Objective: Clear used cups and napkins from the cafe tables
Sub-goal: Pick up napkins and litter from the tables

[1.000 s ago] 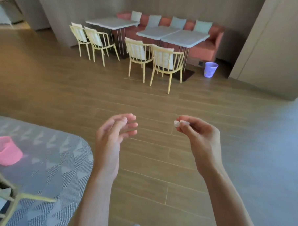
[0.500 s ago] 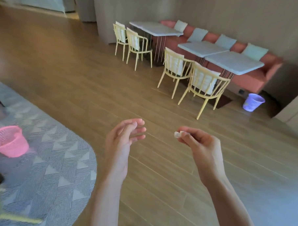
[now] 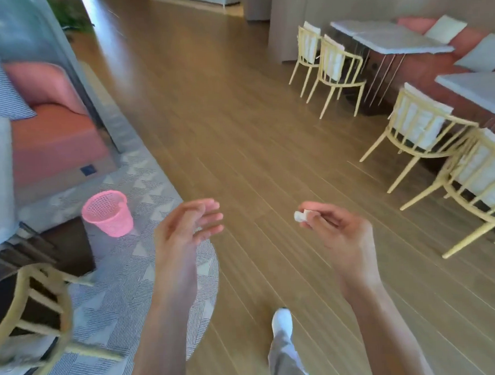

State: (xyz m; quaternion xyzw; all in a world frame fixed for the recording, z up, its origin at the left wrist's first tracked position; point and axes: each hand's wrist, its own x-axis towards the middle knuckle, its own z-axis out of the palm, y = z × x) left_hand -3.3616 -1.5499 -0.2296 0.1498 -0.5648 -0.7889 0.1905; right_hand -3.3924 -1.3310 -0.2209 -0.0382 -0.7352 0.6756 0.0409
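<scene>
Change since earlier frame: pink plastic mesh wastebasket (image 3: 108, 213), formerly far off at the left edge, now sits nearer, just left of the left hand (image 3: 183, 235), on the grey patterned rug (image 3: 123, 303). Left hand: released, fingers loosely extended, holding nothing. Right hand (image 3: 337, 234): pinching a small crumpled white napkin scrap (image 3: 301, 215) at its fingertips. Cream spindle-back chairs (image 3: 419, 128), white-topped tables (image 3: 390, 38): beyond and right of right hand.

Five chairs (image 3: 339, 70), perhaps three tables (image 3: 390, 38), one bin (image 3: 108, 213).
</scene>
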